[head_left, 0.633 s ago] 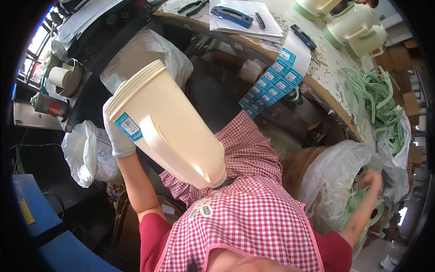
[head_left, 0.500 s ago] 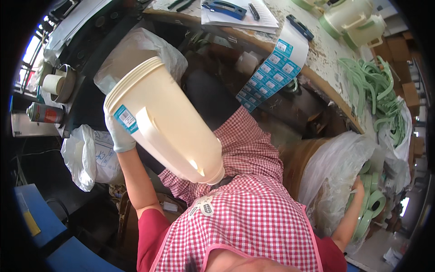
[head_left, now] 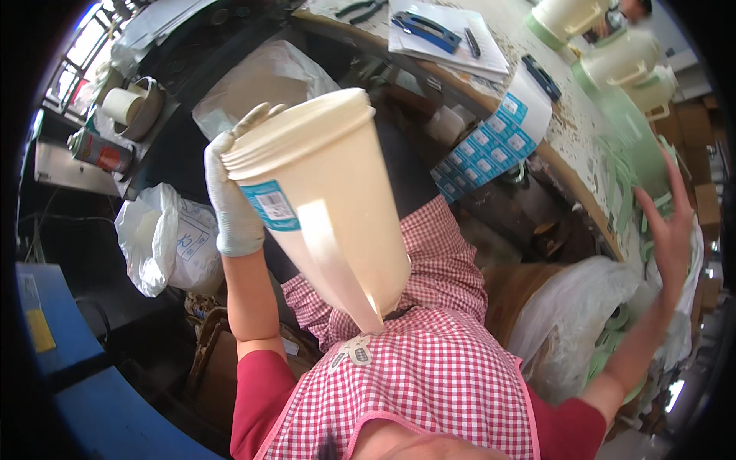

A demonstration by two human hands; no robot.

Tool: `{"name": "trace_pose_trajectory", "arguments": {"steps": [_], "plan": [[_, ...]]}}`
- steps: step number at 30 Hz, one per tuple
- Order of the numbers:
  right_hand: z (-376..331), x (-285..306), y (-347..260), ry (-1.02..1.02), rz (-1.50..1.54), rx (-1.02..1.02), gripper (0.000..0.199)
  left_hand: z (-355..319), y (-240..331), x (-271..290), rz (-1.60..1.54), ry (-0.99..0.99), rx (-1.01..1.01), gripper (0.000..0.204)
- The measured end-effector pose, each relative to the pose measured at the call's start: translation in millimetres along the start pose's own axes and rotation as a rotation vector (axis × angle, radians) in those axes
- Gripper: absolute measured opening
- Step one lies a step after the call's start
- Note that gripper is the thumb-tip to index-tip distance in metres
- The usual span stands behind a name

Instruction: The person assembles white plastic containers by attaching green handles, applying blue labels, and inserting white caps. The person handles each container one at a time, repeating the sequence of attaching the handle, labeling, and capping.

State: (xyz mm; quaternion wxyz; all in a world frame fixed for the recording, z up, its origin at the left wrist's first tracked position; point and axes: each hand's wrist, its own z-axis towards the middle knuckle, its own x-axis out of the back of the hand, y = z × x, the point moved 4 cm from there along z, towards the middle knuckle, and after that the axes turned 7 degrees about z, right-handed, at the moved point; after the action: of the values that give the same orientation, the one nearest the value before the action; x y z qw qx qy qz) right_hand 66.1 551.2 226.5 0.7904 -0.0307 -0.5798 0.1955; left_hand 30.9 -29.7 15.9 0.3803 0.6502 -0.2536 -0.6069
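My left hand (head_left: 230, 192), in a pale glove, grips the wide ribbed end of a cream plastic jug-shaped shell (head_left: 353, 207). A side handle and a blue-and-white label (head_left: 276, 205) face me, and the narrower end leans toward my apron. Out to the right my bare right hand (head_left: 671, 230) is raised, its fingers spread apart. Just beyond its fingertips is a motion-blurred, pale green rounded piece (head_left: 632, 134), and I see no grip on it. Green curved plastic strips (head_left: 617, 180) lie on the bench beside that hand.
The worn workbench (head_left: 567, 146) carries a sheet of blue labels (head_left: 487, 153), a blue utility knife (head_left: 425, 32), papers and several cream-and-green jugs (head_left: 621, 57). A clear plastic bag (head_left: 567, 314) over a round container stands at my right. A white sack (head_left: 172, 238) sits at left.
My right hand has risen from the green parts by the plastic bag to the bench's right side, fingers now spread. My left hand has tipped the cream shell more upright and moved it rightward.
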Motion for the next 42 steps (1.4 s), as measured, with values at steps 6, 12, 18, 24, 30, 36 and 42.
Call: {"name": "trace_pose_trajectory", "arguments": {"steps": [6,12,18,24,30,36,42], "plan": [[138.3,-257.3,-240.8,-0.716,1.465,0.497,0.071,-30.0,26.1,-10.9,0.621,0.243,-0.236,0.045],[140.5,-354.2,-316.7,-0.836,2.083,-0.015,0.054,-36.7,32.4,-3.6,0.105,0.248,-0.145,0.075],[149.1,-397.7,-319.9,-0.825,2.255,0.085,0.057,-17.7,33.3,-3.6,0.362,0.323,-0.285,0.088],[141.6,-369.4,-323.1,-0.747,2.026,0.311,0.071,-18.8,21.9,15.9,0.769,0.053,-0.83,0.092],[155.5,-332.3,-309.6,-0.38,1.305,0.9,0.108,-18.6,17.3,48.9,0.837,0.029,-0.635,0.128],[145.5,-341.7,-301.6,-0.342,1.371,0.686,0.091,-15.9,35.8,36.9,1.048,-0.076,-0.446,0.122],[145.9,-327.2,-303.7,-0.367,1.108,0.705,0.077,-14.4,27.4,18.0,1.233,0.049,-0.515,0.088]]}}
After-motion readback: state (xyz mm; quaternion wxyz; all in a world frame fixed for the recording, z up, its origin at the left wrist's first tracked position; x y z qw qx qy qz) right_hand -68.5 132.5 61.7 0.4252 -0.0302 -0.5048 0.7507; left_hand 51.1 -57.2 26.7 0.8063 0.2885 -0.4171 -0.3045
